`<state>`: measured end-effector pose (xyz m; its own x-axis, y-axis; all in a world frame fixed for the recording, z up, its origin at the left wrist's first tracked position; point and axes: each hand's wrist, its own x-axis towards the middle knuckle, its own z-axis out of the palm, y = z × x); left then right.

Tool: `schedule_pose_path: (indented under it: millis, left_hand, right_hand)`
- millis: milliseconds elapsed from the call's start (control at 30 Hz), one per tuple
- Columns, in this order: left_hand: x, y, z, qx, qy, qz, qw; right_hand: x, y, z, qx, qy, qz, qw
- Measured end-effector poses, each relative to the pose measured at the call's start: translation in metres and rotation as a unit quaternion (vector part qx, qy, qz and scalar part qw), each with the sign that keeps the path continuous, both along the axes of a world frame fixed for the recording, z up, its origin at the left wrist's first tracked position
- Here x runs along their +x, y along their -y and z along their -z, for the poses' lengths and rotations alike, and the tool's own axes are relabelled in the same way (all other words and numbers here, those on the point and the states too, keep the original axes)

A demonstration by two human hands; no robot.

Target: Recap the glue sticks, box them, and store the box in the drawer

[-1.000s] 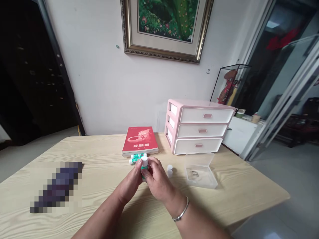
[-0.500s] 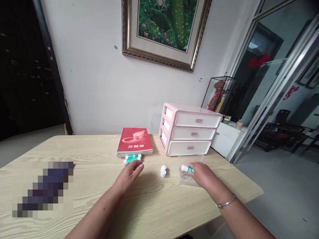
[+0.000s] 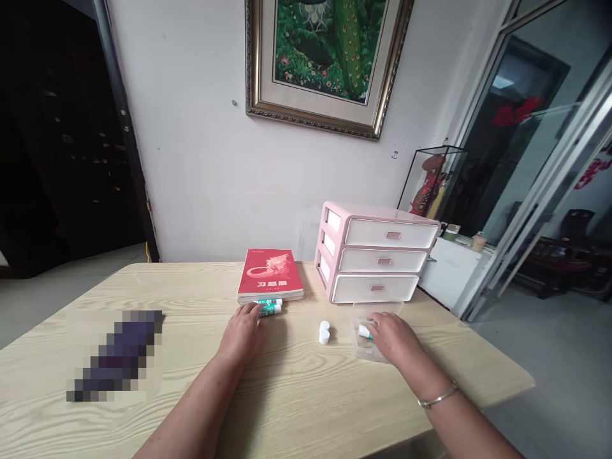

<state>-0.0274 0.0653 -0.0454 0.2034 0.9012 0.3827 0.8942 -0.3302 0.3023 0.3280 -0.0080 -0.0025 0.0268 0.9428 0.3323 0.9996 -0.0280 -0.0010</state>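
Glue sticks: Three, green and white; a pair [image 3: 271, 306] lies at the front edge of the book [image 3: 271, 271], and a third stick [image 3: 364, 332] sits inside the clear box [image 3: 369, 355].
White cylinders [image 3: 324, 333]: Two, touching, between the hands.
Drawers [image 3: 382, 261]: Three, shut.
Left hand [image 3: 240, 331]: Half-curled over the pair's left end, its grip hidden.
Right hand [image 3: 394, 335]: Well apart from the left, fingers bent around the third stick.
Book cover: Red, reading "习题册".
Glue labels: Too small to read.
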Motion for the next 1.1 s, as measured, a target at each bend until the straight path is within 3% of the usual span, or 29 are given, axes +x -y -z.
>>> schedule_pose_path:
  millis: [133, 233, 333, 500, 633, 733, 900, 1000, 1100]
  left_hand:
    - [0.009, 0.001, 0.001, -0.030, -0.058, -0.013, 0.998]
    - [0.014, -0.002, 0.006, -0.025, -0.081, -0.024, 0.996]
    - [0.016, -0.004, 0.008, -0.014, -0.089, -0.033, 0.995]
    - [0.018, -0.001, 0.005, -0.027, -0.077, -0.016, 0.997]
    - [0.019, 0.004, 0.004, -0.038, -0.073, -0.010, 0.997]
    - [0.021, 0.007, 0.004, -0.047, -0.059, 0.013, 0.997]
    - [0.021, 0.006, 0.003, -0.083, 0.047, 0.050, 0.994]
    - [0.014, 0.005, -0.001, -0.098, 0.103, 0.064, 0.988]
    - [0.007, 0.007, -0.007, -0.127, 0.194, 0.080, 0.969]
  right_hand:
    - [-0.049, 0.016, -0.010, 0.057, -0.032, -0.082, 0.994]
    - [-0.088, 0.022, -0.008, 0.023, -0.007, -0.121, 0.992]
    - [-0.113, 0.019, 0.004, -0.018, 0.040, -0.096, 0.994]
    - [-0.122, 0.003, 0.023, -0.058, 0.056, -0.052, 0.995]
    - [-0.114, 0.001, 0.033, -0.066, -0.007, -0.098, 0.993]
    - [-0.113, 0.001, 0.037, -0.053, -0.122, -0.142, 0.981]
    - [-0.137, -0.011, 0.019, 0.002, -0.352, -0.182, 0.918]
    - [-0.157, -0.029, 0.005, 0.044, -0.439, -0.220, 0.870]
    - [-0.169, -0.048, 0.005, 0.081, -0.518, -0.250, 0.814]
